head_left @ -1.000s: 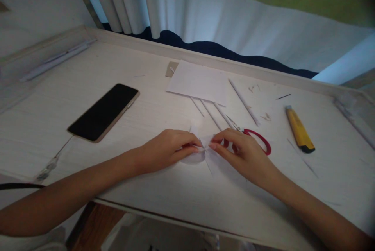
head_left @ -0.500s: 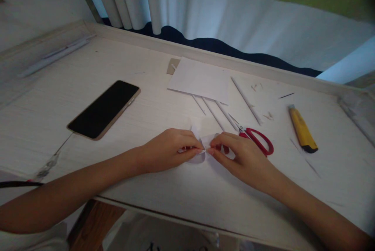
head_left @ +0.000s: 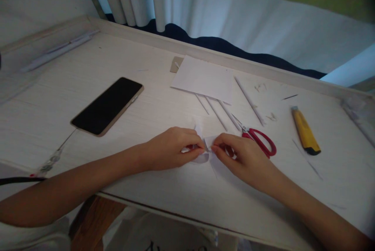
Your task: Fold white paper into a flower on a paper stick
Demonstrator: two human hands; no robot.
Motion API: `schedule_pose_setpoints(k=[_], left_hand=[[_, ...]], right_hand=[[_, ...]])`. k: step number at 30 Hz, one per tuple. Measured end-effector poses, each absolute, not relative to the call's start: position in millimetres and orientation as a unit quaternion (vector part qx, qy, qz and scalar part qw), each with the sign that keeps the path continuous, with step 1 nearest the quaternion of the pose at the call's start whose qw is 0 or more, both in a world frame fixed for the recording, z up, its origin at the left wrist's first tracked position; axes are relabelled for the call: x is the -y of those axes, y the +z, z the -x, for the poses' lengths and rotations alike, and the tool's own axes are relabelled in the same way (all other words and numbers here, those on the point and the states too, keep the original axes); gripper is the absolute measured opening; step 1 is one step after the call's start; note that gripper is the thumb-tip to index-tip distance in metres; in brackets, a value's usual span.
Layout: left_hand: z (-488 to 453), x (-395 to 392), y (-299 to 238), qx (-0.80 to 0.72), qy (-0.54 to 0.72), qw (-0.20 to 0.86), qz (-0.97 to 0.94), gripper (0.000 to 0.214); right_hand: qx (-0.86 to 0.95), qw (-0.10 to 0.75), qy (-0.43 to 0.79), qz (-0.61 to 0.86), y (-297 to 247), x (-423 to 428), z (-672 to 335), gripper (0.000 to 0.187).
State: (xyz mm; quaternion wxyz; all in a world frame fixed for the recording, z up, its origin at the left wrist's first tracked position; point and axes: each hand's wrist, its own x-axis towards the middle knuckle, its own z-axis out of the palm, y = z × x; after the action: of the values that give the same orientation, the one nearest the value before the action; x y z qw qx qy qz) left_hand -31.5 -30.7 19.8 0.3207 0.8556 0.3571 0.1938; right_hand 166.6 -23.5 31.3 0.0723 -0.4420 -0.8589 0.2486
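Note:
My left hand point(head_left: 172, 147) and my right hand point(head_left: 243, 157) meet at the middle of the white table point(head_left: 164, 102), fingertips almost touching. Both pinch a small folded piece of white paper point(head_left: 205, 145) that lies between them. The paper's lower edge curves out under my left fingers. Red-handled scissors point(head_left: 259, 139) lie just behind my right hand, partly hidden by its fingers.
A black phone point(head_left: 108, 104) lies face up to the left. A white sheet point(head_left: 205, 79) rests at the back over several thin rolled paper sticks point(head_left: 249, 100). A yellow utility knife point(head_left: 304, 133) is at the right. Curtains hang behind the table.
The hands have stayed together on the paper, with only small finger movement. The view has shifted slightly, so everything sits a little more to the right.

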Motion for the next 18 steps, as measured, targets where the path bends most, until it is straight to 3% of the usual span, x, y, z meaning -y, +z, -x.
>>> schedule_pose_setpoints(k=[9,18], left_hand=[[29.3,31.2,18.9,-0.478,0.214,0.378,-0.764,0.016],[26.4,33.4,20.0,-0.505,0.184,0.452,-0.711,0.020]], right_hand=[[0.834,0.224,0.273,0.425,21.2,26.9,-170.4,0.007],[0.848,0.266,0.208,0.408,7.7,32.8,-168.1,0.005]])
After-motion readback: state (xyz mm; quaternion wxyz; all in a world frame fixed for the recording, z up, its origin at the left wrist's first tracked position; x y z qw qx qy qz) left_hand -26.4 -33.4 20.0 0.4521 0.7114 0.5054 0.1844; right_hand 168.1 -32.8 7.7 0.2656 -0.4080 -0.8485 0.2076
